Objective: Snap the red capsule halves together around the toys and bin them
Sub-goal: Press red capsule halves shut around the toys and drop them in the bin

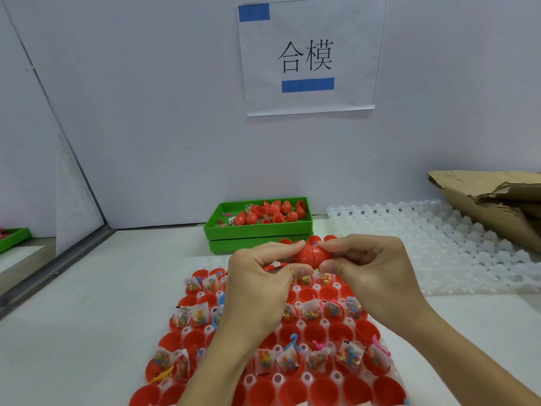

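Observation:
Both hands hold one red capsule above the far end of the white holder tray. My left hand pinches its left half and my right hand pinches its right half; a seam shows between the halves. Below, the tray holds several open red capsule halves, many with small bagged bead toys and coloured plastic bits. A green bin behind the hands contains several red capsules and halves.
An empty white holder tray lies at the right, with torn cardboard on its far corner. A paper sign hangs on the back wall. Another green bin shows at the far left edge.

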{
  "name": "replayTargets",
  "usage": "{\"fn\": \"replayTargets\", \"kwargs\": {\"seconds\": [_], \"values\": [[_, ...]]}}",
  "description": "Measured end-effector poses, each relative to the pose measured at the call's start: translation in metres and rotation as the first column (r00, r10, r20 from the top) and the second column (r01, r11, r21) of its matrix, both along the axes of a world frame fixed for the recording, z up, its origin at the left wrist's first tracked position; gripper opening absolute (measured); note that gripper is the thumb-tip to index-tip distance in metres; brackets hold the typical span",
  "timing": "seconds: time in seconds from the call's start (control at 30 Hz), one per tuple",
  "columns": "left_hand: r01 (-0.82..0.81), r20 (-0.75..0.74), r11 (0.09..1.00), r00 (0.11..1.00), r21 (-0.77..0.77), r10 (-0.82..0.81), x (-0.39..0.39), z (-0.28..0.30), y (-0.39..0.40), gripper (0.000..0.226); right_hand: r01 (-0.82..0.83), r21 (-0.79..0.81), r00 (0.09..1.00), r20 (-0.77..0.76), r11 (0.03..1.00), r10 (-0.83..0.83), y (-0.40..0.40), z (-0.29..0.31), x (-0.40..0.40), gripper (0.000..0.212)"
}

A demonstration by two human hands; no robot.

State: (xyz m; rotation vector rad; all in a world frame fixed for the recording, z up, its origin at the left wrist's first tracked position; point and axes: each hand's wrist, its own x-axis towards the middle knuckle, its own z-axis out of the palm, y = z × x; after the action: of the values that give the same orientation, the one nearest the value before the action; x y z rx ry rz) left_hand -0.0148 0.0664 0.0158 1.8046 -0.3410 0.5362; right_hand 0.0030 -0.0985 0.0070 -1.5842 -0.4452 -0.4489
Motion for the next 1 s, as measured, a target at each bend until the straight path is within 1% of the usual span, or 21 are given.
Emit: {"fn": "replayTargets", "kwargs": {"seconds": [0.23, 0.6, 0.77, 1.0], "values": [[-0.035, 0.027, 0.997, 0.999, 0.071, 0.033, -0.0015, 0.0001, 0.0006, 0.036, 0.02, -0.026, 1.0, 0.001, 0.999, -0.02, 0.0008, -0.0024, 0.0, 0.043], [-0.048, 0.021, 0.999, 0.999, 0.01, 0.048, 0.0012, -0.0048, -0.0009, 0.032, 0.049, -0.029, 0.999, 0.024, 0.998, -0.048, 0.0028, 0.0001, -0.0008, 0.053], [-0.058, 0.05, 0.998, 0.997, 0.003, 0.058, 0.0018, -0.0069, -0.0019, 0.03, 0.069, -0.042, 0.997, 0.032, 0.997, -0.067, 0.0033, 0.0, -0.0022, 0.056], [-0.07, 0.07, 0.998, 0.995, 0.005, 0.07, -0.0002, -0.0056, -0.0033, 0.032, 0.087, -0.035, 0.996, 0.025, 0.996, -0.087, 0.0024, -0.0008, -0.0036, 0.043]]}}
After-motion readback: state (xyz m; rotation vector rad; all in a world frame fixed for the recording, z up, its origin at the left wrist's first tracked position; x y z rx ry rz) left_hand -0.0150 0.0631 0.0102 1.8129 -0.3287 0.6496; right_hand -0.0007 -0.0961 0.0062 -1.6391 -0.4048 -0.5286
